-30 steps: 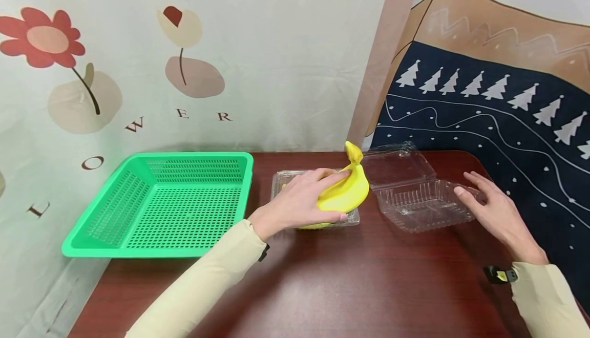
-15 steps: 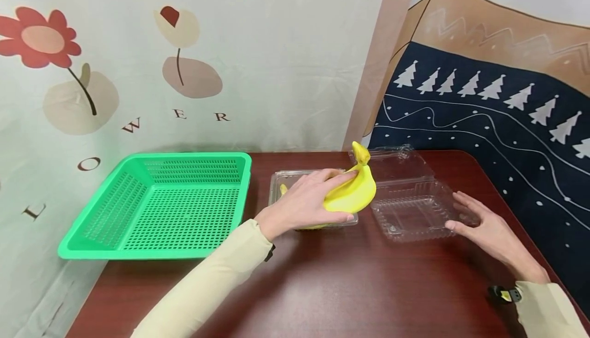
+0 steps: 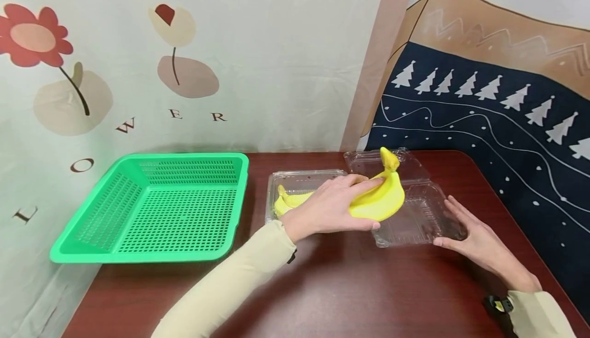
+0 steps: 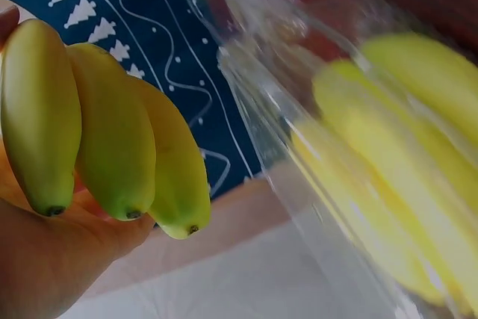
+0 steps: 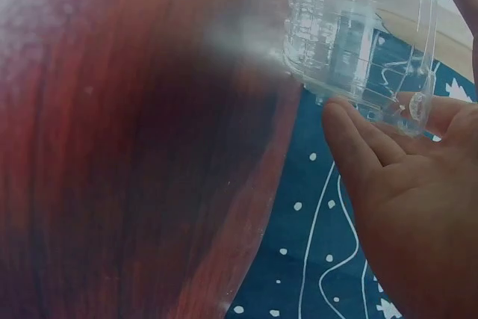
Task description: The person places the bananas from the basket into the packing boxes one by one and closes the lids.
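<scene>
My left hand grips a yellow bunch of bananas, stem end up, in the air between two clear plastic clamshell boxes. In the left wrist view the bunch of bananas shows greenish tips. Behind that hand, the left clamshell box holds more bananas, partly covered by the hand. The right clamshell box stands with its lid flipped back and its tray bare. At its right end is my right hand, fingers extended; in the right wrist view the fingertips touch the box wall.
A green perforated plastic basket stands on the left of the dark red table, its inside bare. A white flower-print cloth hangs behind the table, and a navy tree-print cloth on the right.
The left hand has carried the bunch of bananas rightward, uncovering bananas in the left box. The right box has shifted slightly toward me and left, with the right hand moving alongside it.
</scene>
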A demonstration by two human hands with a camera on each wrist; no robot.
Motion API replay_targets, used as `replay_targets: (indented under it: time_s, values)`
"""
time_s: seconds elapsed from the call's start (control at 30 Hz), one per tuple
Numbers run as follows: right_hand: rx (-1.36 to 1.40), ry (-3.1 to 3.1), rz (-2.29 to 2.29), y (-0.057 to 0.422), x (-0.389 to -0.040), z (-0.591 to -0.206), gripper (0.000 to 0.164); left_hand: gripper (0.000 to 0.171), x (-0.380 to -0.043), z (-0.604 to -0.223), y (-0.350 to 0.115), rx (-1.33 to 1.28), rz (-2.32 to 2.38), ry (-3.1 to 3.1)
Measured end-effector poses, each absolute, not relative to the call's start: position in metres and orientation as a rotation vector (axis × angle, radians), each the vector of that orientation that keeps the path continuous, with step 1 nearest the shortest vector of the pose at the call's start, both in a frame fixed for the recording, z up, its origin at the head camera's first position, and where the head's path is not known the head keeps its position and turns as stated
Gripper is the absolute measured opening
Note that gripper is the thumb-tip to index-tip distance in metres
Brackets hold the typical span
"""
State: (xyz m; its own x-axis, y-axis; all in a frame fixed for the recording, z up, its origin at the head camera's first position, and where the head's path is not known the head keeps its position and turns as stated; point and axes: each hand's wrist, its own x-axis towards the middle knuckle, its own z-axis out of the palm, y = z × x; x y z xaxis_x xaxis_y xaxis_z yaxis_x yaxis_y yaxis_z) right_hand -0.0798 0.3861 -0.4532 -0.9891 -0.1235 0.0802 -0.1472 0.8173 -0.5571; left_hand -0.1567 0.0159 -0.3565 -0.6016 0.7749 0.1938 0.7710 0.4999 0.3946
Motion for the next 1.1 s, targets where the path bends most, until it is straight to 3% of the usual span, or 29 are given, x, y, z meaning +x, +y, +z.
replay_targets:
  time_s: [0.67,1.1]
  values:
    - [0.214,-2.994,0.910,0.383,-0.076,-0.452,0.105,0.082,-0.160,-0.381,0.098,1.364,0.708,2.531]
    - [0.190,-2.990,0.955,0.377,-0.076,-0.452,0.114,0.082,-0.165,-0.401,0.124,1.301,0.683,2.524]
